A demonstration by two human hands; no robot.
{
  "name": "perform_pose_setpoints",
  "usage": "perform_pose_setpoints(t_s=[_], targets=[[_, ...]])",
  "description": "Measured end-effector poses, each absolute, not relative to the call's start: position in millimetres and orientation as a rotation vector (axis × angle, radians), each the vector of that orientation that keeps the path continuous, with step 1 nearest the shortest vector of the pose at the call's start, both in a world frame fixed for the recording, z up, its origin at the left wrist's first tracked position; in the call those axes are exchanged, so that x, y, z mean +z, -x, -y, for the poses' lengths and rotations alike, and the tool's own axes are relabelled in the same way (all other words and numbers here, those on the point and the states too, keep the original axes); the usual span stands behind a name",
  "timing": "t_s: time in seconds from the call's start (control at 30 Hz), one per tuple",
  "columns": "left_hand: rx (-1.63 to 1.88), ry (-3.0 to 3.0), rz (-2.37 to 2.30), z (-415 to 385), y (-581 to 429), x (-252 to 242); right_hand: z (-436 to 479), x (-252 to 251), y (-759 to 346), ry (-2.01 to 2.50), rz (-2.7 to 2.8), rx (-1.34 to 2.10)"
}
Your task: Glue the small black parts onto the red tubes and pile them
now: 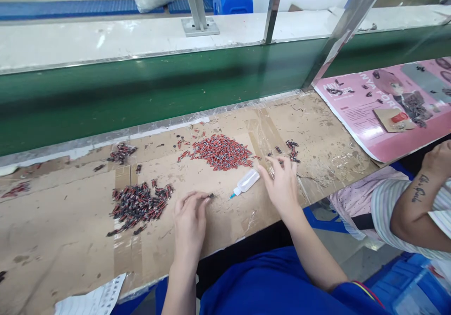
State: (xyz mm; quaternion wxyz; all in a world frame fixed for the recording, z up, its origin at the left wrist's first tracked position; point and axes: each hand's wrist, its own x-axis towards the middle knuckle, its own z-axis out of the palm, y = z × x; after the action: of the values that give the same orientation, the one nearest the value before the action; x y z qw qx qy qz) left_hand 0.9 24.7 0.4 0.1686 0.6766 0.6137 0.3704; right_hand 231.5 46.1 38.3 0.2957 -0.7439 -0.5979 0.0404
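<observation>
My left hand pinches a small dark part between thumb and fingertips, just above the cardboard. The part is too small to name. My right hand reaches over the board with thumb and fingers apart, and nothing shows in it. Beside its thumb lies a clear squeeze bottle with a blue needle tip. A few dark small parts are just beyond its fingertips. Between and beyond my hands spreads a heap of red-and-silver small pieces. Left of my left hand is a pile of black-and-red pieces.
Cardboard covers the bench, with a smaller cluster of pieces at the back left. A green conveyor belt runs behind a metal edge. At right, a co-worker's arm is near a pink poster. A paper sheet lies front left.
</observation>
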Motion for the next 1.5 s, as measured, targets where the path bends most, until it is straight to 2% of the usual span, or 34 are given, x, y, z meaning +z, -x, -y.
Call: perform_pose_setpoints(t_s=[0.23,0.73,0.83,1.1,1.5], targets=[[1.18,-1.639,-1.691,-18,-11,17,-93,21,-241,2.072,1.695,0.18],[1.187,-1.511,-1.652,-21,-20,30,-103,15,-247,2.044,1.785,0.132],[1.186,-1.506,-1.647,-20,-21,32,-98,26,-243,1.961,1.721,0.296],[1.187,-1.6,-1.642,-21,-21,39,-50,56,-188,1.327,1.551,1.003],[1.235,-1.691,-1.596,-17,-19,43,-43,52,-167,1.271,1.533,1.052]])
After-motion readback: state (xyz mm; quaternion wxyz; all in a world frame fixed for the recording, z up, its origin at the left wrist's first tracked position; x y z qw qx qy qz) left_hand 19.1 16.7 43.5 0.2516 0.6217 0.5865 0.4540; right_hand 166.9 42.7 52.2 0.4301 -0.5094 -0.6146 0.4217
